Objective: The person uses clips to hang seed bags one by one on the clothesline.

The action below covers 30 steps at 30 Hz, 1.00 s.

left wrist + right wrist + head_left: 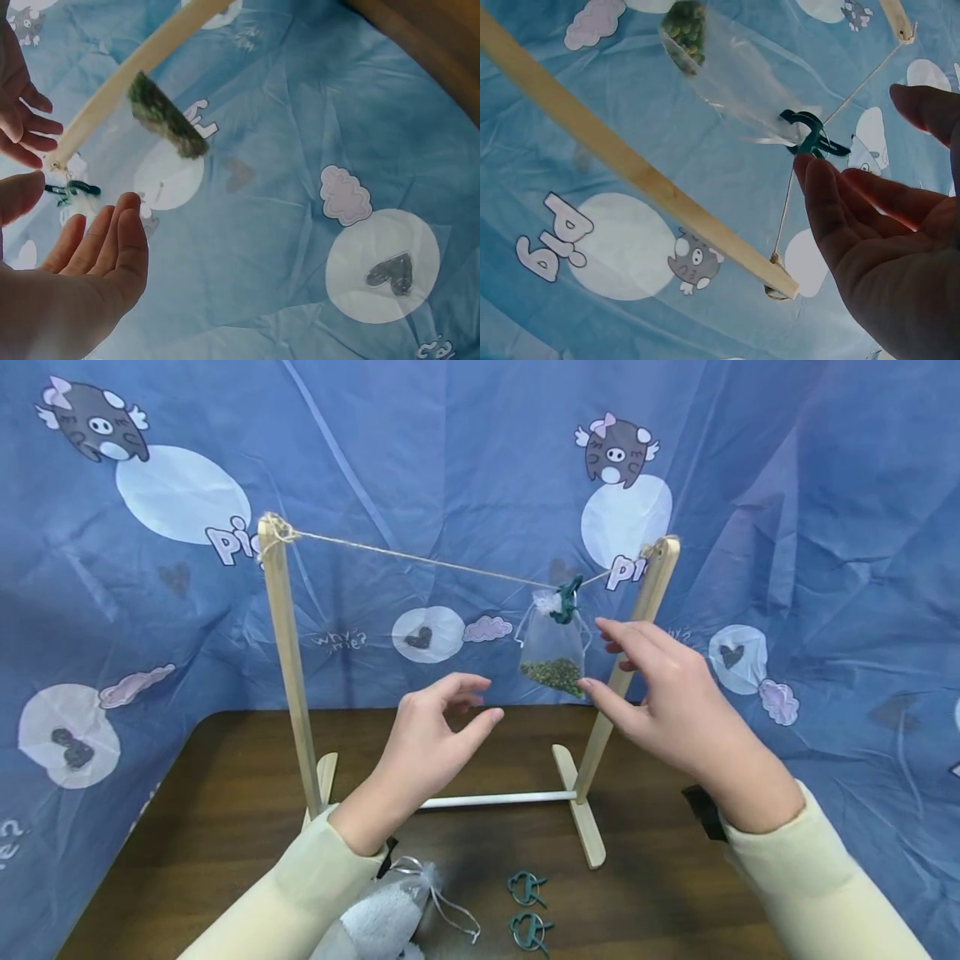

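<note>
A sheer drawstring bag (552, 647) with green, grain-like contents at its bottom hangs from a twine line (420, 558). A dark green clip (567, 600) fastens its gathered neck to the line near the right post. My right hand (663, 693) is just right of the bag, fingers spread and holding nothing; its fingertips overlap the clip in the right wrist view. Left of the bag and lower, my left hand (438, 731) hovers with loosely bent fingers and nothing in them. The clip (75, 192) appears beyond the left fingers in the left wrist view.
Two wooden posts (288, 668) on flat feet carry the twine, joined low down by a white rod (498, 799). On the brown table (645, 877) lie two more green clips (527, 888) and a sheer bag with white contents (382, 914), partly behind my left sleeve.
</note>
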Available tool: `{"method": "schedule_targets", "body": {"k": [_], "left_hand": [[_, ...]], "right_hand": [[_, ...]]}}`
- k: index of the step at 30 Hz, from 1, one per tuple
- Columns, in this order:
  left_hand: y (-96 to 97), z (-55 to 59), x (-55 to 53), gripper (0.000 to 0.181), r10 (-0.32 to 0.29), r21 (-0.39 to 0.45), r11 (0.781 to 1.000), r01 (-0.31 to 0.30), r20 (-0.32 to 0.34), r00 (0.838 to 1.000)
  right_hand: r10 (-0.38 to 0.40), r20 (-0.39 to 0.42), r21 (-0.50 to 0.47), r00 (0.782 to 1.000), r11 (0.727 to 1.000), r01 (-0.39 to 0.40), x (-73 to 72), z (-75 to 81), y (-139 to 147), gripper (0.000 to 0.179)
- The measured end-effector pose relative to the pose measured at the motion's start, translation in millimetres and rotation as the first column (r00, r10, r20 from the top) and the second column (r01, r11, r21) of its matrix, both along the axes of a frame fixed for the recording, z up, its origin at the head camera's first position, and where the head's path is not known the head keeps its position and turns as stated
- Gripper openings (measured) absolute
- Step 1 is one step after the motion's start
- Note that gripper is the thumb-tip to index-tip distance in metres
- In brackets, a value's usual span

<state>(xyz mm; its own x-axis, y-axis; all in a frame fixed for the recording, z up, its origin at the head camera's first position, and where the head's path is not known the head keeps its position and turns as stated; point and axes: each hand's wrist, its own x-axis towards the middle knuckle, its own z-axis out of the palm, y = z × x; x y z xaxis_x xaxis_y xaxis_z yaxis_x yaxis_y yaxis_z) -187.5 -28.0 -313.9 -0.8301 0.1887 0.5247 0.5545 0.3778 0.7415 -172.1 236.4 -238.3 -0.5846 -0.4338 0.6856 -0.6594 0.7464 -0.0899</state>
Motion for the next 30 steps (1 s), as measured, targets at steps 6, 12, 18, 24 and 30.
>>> {"method": "schedule_targets", "body": {"k": [6, 12, 18, 24, 30], "left_hand": [[-8.0, -10.0, 12.5, 0.033, 0.024, -0.007, 1.000, -0.024, -0.035, 0.999], [-18.1, -20.7, 26.9, 0.036, 0.056, -0.015, 0.998, -0.057, -0.044, 0.997], [-26.4, -29.8, 41.2, 0.038, 0.108, -0.012, 0.994, -0.109, -0.065, 0.992], [-31.0, -41.1, 53.6, 0.039, 0.136, -0.025, 0.990, -0.138, -0.068, 0.988], [-37.3, -59.8, 66.2, 0.041, 0.175, -0.017, 0.984, -0.176, -0.044, 0.984]], "right_hand": [[-0.017, 0.006, -0.035, 1.000, 0.999, 0.017, 9.6, -13.5, 5, 0.061], [-0.021, -0.019, -0.069, 1.000, 0.997, 0.019, 19.6, -37.1, 12, 0.059], [-0.013, 0.001, -0.082, 1.000, 0.997, 0.013, 30.5, -65.0, 16, 0.060], [0.007, 0.036, -0.083, 0.999, 0.997, -0.004, 37.3, -90.8, 15, 0.061], [0.008, 0.083, -0.097, 0.997, 0.995, 0.000, 46.5, -115.3, 14, 0.060]]}}
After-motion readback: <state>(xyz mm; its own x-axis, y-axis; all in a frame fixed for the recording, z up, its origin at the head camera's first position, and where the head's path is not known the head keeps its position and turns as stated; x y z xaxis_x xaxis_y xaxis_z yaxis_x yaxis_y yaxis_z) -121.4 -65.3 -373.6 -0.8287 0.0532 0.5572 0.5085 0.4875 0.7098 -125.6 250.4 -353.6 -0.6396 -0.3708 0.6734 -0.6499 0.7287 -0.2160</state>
